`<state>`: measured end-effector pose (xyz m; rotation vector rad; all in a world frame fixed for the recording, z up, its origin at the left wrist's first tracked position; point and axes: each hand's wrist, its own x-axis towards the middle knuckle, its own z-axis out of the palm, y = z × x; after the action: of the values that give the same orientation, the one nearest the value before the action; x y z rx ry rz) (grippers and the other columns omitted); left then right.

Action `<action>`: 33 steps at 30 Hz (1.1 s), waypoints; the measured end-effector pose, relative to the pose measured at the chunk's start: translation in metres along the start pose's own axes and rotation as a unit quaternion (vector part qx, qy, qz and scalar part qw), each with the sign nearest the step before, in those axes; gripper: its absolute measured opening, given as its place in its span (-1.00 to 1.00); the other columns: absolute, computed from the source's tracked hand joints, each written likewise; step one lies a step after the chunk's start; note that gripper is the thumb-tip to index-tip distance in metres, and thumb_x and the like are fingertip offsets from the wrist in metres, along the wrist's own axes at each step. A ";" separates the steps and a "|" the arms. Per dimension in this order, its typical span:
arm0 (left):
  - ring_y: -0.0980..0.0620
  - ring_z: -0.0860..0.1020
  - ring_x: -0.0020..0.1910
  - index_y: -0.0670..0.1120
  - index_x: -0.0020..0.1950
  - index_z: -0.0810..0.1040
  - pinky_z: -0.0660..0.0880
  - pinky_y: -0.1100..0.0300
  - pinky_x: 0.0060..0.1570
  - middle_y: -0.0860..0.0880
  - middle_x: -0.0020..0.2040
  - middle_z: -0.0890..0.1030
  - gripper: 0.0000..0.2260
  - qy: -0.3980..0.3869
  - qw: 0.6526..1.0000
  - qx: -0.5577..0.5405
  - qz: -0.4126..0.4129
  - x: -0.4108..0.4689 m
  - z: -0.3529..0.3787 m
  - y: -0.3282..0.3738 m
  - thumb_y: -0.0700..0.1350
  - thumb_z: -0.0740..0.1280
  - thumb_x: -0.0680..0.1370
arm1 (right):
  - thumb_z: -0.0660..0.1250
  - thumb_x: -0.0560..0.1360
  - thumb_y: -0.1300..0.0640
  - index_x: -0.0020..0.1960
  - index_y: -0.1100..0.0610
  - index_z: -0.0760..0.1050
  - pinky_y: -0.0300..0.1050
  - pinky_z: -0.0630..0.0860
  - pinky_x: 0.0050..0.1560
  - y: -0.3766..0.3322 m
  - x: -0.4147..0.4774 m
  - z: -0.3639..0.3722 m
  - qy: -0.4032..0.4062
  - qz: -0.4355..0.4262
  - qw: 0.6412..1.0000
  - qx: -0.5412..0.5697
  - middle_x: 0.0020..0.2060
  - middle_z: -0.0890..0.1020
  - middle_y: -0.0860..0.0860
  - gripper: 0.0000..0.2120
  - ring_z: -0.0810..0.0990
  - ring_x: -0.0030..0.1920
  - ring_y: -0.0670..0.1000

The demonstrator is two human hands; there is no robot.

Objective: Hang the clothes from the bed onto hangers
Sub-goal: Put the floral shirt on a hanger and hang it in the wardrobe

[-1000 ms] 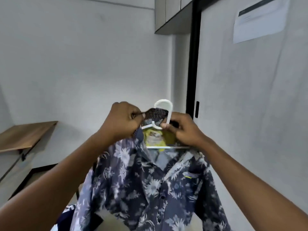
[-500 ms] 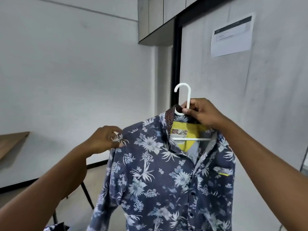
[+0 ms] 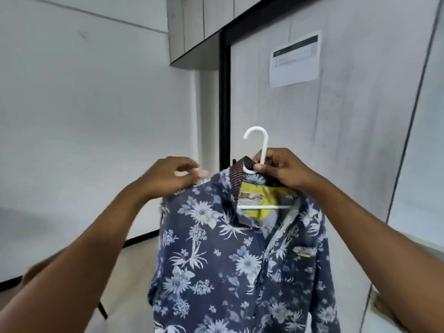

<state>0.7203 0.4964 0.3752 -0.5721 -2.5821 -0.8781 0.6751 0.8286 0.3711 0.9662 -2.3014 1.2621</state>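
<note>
Head view: right hand [image 3: 287, 170] fingers [image 3: 259, 167] pinch the stiff hanger [image 3: 264, 143] neck, surest hold for the light, limp shirt [image 3: 216, 251]; left hand [image 3: 168, 180] at 9 o'clock, grip blurred, cannot tell.

Two bare forearms, left hand [image 3: 168, 175] blurred — right hand [image 3: 286, 168] in sharp focus

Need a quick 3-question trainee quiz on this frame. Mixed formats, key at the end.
1. True or false: the floral shirt is already on the white hanger.
2. The right hand has its grip on: A) the hanger just below its hook, B) a cuff, C) a button.
3. Fill in: the left hand is at the shirt's ____.
Key: 1 true; 2 A; 3 shoulder.
</note>
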 end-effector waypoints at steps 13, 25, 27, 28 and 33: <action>0.06 0.66 -0.07 -0.04 0.01 0.75 0.52 0.16 -0.03 0.05 -0.11 0.73 -0.90 0.018 1.000 -0.019 0.006 0.045 0.096 0.023 -0.10 0.55 0.51 | 0.53 0.49 0.07 -0.15 0.06 0.68 -0.03 0.61 -0.15 -0.008 -0.029 -0.074 -0.029 0.096 0.905 -0.414 -0.38 0.69 -0.12 -0.92 0.69 -0.27 -0.12; -0.27 0.64 -0.34 0.17 0.00 0.74 0.62 -0.15 -0.25 0.06 -0.26 0.73 -0.87 0.113 0.992 -0.027 0.041 0.064 0.062 0.030 -0.07 0.53 0.52 | 0.49 0.44 -0.14 0.21 0.01 0.65 0.00 0.59 0.12 0.023 -0.073 -0.101 -0.086 0.213 0.972 -0.048 0.12 0.72 0.01 -0.59 0.68 0.14 -0.03; -0.13 0.70 -0.25 0.16 0.02 0.74 0.62 -0.07 -0.13 0.10 -0.16 0.75 -0.84 0.117 0.992 -0.027 0.051 0.067 0.050 0.025 -0.09 0.54 0.52 | 0.57 0.39 0.00 0.07 0.21 0.65 0.01 0.61 0.05 0.041 -0.081 -0.102 -0.149 0.248 0.952 -0.097 0.00 0.73 0.17 -0.63 0.71 -0.01 -0.01; -0.01 0.71 -0.19 0.17 0.05 0.74 0.60 0.00 -0.06 0.13 -0.11 0.75 -0.80 0.111 0.992 -0.027 0.055 0.069 0.046 0.022 -0.11 0.54 0.51 | 0.56 0.38 0.08 -0.02 0.28 0.65 0.01 0.63 -0.01 0.046 -0.081 -0.102 -0.141 0.236 0.955 -0.113 -0.10 0.74 0.21 -0.70 0.72 -0.10 0.01; -0.03 0.63 -0.40 0.20 0.02 0.73 0.48 0.15 -0.33 0.09 -0.31 0.69 -0.81 0.077 0.996 0.044 0.028 0.073 0.038 0.015 -0.10 0.54 0.52 | 0.51 0.42 0.36 -0.27 0.05 0.68 -0.08 0.54 -0.18 0.027 -0.074 -0.113 0.052 0.085 0.972 -0.214 -0.36 0.72 -0.05 -0.77 0.69 -0.31 -0.06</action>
<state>0.6573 0.5500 0.3872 -0.5283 -2.4397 -0.7547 0.7059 0.9631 0.3741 0.5506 -2.4658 0.7933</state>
